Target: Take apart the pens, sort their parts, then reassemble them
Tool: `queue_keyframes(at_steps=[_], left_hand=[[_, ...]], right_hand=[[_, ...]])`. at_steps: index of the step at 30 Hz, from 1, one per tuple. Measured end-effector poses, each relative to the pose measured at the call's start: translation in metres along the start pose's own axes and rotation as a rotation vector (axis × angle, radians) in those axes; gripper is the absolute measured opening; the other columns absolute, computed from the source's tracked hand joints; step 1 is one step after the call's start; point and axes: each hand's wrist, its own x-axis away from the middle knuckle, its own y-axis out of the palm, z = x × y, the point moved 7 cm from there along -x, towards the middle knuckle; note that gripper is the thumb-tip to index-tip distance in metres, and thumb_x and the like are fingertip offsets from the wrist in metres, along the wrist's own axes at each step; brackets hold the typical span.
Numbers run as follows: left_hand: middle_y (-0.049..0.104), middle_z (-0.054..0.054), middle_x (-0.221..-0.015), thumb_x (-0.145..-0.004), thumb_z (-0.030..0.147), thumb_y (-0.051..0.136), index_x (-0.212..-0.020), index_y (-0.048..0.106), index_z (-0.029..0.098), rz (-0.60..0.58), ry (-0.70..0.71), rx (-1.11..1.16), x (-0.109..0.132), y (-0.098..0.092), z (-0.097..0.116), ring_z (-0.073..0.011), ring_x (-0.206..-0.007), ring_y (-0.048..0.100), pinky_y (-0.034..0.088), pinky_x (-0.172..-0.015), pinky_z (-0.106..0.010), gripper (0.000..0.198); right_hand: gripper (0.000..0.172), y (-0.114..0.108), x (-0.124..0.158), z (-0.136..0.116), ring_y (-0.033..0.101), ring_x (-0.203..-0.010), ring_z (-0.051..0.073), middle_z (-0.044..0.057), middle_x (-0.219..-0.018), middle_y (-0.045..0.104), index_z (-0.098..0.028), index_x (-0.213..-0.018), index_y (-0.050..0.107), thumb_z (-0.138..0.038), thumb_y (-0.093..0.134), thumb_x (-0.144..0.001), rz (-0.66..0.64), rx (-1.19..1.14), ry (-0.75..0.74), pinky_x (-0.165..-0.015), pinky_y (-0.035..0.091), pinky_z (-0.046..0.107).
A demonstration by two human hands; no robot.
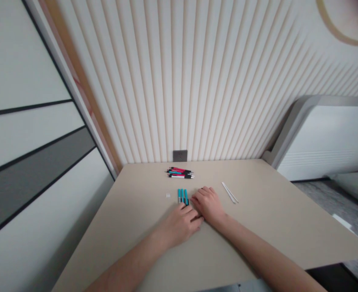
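Observation:
Three cyan pen barrels lie side by side on the table, with dark and pale parts at their near ends. My left hand is bent over those near ends, its fingers curled toward the right. Just right of the barrels rests my right hand, fingers curled down and close to the left fingertips. What either hand holds is hidden under the fingers. Several tiny whitish pieces stand in a row left of the barrels. Thin white sticks lie at an angle to the right of my right hand.
A loose pile of several click pens, red, cyan, white and black, lies toward the back of the beige table. Behind it a dark wall socket sits on the ribbed wall. A bed headboard stands at the right, a panelled cabinet at the left.

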Motion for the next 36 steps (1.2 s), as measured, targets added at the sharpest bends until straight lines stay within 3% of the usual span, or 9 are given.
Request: queue_keyframes(at_steps=[10, 16, 22, 27, 36], left_hand=[[0.063, -0.005, -0.094, -0.096, 0.023, 0.052, -0.106, 0.063, 0.022, 0.016, 0.015, -0.021, -0.0024, -0.0006, 0.0026, -0.0199, -0.095, 0.054, 0.038, -0.076, -0.034, 0.015], [0.065, -0.005, -0.093, -0.096, 0.021, 0.051, -0.110, 0.061, 0.021, 0.006, 0.033, -0.015, -0.0031, 0.0001, 0.0038, -0.0197, -0.091, 0.055, 0.037, -0.076, -0.034, 0.018], [0.065, -0.004, -0.091, -0.095, 0.021, 0.052, -0.111, 0.061, 0.021, -0.002, 0.031, -0.013, -0.0029, 0.0014, 0.0033, -0.0192, -0.089, 0.055, 0.037, -0.077, -0.035, 0.018], [0.065, -0.004, -0.093, -0.095, 0.021, 0.052, -0.110, 0.061, 0.021, 0.009, 0.024, -0.017, -0.0023, 0.0031, 0.0032, -0.0188, -0.090, 0.055, 0.038, -0.077, -0.034, 0.018], [0.065, -0.003, -0.090, -0.095, 0.021, 0.053, -0.109, 0.062, 0.021, 0.004, 0.036, -0.018, -0.0021, 0.0022, 0.0028, -0.0189, -0.086, 0.055, 0.037, -0.074, -0.034, 0.017]], right_hand=[[0.016, 0.0019, 0.0005, 0.0037, 0.055, -0.091, 0.021, 0.005, -0.092, 0.066, -0.027, -0.100, 0.068, -0.036, 0.060, -0.091, -0.073, -0.084, -0.002, -0.080, 0.033, 0.033], [0.017, 0.0051, -0.0020, 0.0026, 0.053, -0.088, 0.019, 0.004, -0.088, 0.063, -0.031, -0.098, 0.072, -0.034, 0.055, -0.094, -0.110, -0.130, -0.046, -0.077, 0.033, 0.033], [0.020, 0.0062, -0.0012, 0.0059, 0.053, -0.088, 0.020, 0.005, -0.089, 0.063, -0.026, -0.089, 0.071, -0.032, 0.053, -0.095, -0.109, -0.108, -0.015, -0.078, 0.033, 0.033], [0.017, 0.0062, -0.0027, 0.0059, 0.054, -0.089, 0.020, 0.004, -0.092, 0.064, -0.027, -0.096, 0.070, -0.036, 0.055, -0.094, -0.094, -0.129, -0.024, -0.079, 0.033, 0.033], [0.016, 0.0050, -0.0003, 0.0088, 0.054, -0.089, 0.018, 0.003, -0.090, 0.065, -0.027, -0.093, 0.071, -0.028, 0.055, -0.094, -0.109, -0.130, 0.004, -0.077, 0.032, 0.032]])
